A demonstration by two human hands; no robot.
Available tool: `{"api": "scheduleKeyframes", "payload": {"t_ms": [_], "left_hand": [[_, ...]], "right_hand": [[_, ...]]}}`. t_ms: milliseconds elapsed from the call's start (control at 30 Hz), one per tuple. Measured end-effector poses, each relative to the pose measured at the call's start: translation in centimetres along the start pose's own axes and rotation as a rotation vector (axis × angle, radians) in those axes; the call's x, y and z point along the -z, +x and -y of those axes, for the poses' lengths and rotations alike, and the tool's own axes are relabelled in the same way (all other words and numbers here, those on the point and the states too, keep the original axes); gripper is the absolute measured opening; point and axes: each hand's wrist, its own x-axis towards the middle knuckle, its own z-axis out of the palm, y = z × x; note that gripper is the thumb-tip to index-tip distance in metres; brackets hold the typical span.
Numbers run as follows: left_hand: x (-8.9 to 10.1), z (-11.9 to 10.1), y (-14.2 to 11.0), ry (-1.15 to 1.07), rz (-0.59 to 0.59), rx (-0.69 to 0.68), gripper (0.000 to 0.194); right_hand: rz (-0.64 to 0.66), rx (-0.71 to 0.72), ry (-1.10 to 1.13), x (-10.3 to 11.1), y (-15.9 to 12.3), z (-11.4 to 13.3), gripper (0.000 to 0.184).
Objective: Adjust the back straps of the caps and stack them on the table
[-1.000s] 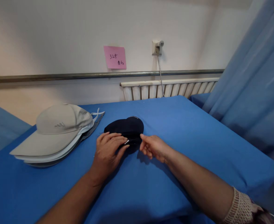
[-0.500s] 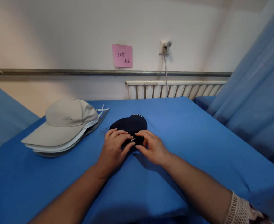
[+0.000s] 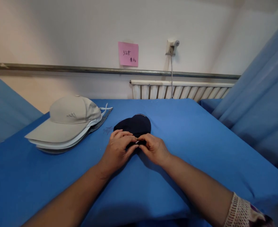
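A black cap (image 3: 136,124) lies on the blue-covered surface in front of me, with small white lettering along its far edge. At its near side, my left hand (image 3: 118,146) pinches the strap area between thumb and fingers. My right hand (image 3: 154,148) grips the same part from the right, its fingertips close to those of the left. A small shiny metal piece, likely part of the strap, shows between the two hands. The fingers cover most of the cap's near edge.
To the left stands a stack of caps (image 3: 68,116), beige on top with white and grey below. Behind the blue cover (image 3: 188,142) are a radiator (image 3: 158,91), a metal rail (image 3: 82,68) and a wall socket (image 3: 170,48). Blue curtains (image 3: 259,94) hang at both sides.
The view has shifted slightly, so everything sits a little to the right. My fingertips have drawn a bit closer together at the cap's strap, still gripping it.
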Motion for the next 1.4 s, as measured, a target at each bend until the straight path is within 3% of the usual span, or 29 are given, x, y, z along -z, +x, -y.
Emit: {"api": "scheduleKeyframes", "payload": {"t_ms": [67, 133, 200, 267, 333, 400, 467, 500, 567, 700, 900, 1000, 1100, 1300, 1400], "left_hand": [[0.3, -0.4, -0.1, -0.022, -0.035, 0.005, 0.014], [0.8, -1.0, -0.3, -0.055, -0.144, 0.049, 0.019], [1.3, -1.5, -0.4, -0.114, -0.279, 0.148, 0.019], [1.6, -1.7, -0.6, -0.225, -0.333, 0.311, 0.014], [1.3, -1.6, -0.9, -0.39, -0.243, 0.506, 0.018], [0.5, -1.3, -1.1, -0.591, -0.035, 0.636, 0.028], [-0.6, -1.2, -1.3, -0.8, 0.148, 0.667, 0.027], [-1.1, -1.3, -1.3, -0.895, 0.184, 0.666, 0.023], [-1.8, -1.7, -1.3, -1.035, 0.132, 0.69, 0.03], [-1.7, -2.7, -1.1, -1.168, -0.092, 0.798, 0.042], [-0.8, -2.9, -1.5, -1.4, -0.218, 1.013, 0.024], [-1.2, -2.2, -1.5, -1.501, -0.331, 1.123, 0.01], [-1.9, -1.4, -1.4, -1.58, -0.41, 1.249, 0.012], [-2.2, -0.9, -1.3, -1.679, -0.41, 1.406, 0.009], [-1.5, -0.7, -1.5, -1.668, -0.277, 1.461, 0.004]], "right_hand": [[-0.011, 0.016, 0.003, 0.0, 0.0, 0.0, 0.02], [-0.054, -0.003, 0.017, 0.0, 0.1, 0.0, 0.02], [-0.126, -0.043, 0.031, 0.0, 0.2, -0.1, 0.019], [-0.198, -0.08, 0.033, 0.1, 0.4, -0.1, 0.019], [-0.255, -0.101, 0.023, 0.2, 0.5, -0.2, 0.019], [-0.293, -0.102, 0.014, 0.2, 0.6, -0.2, 0.019], [-0.312, -0.081, -0.009, 0.1, 0.7, -0.1, 0.019], [-0.316, -0.061, -0.026, 0.0, 0.7, -0.1, 0.019], [-0.317, -0.015, -0.069, -0.2, 0.7, -0.1, 0.018], [-0.271, 0.057, -0.165, -0.7, 0.7, 0.0, 0.017], [-0.13, 0.187, -0.197, -1.9, 0.8, 0.5, 0.025], [-0.064, 0.264, -0.181, -2.3, 0.8, 0.6, 0.03], [-0.026, 0.337, -0.164, -2.5, 0.8, 0.4, 0.032], [-0.064, 0.3, 0.023, -2.9, 0.8, -0.7, 0.028], [-0.086, 0.229, 0.055, -2.8, 0.8, -1.2, 0.023]]}}
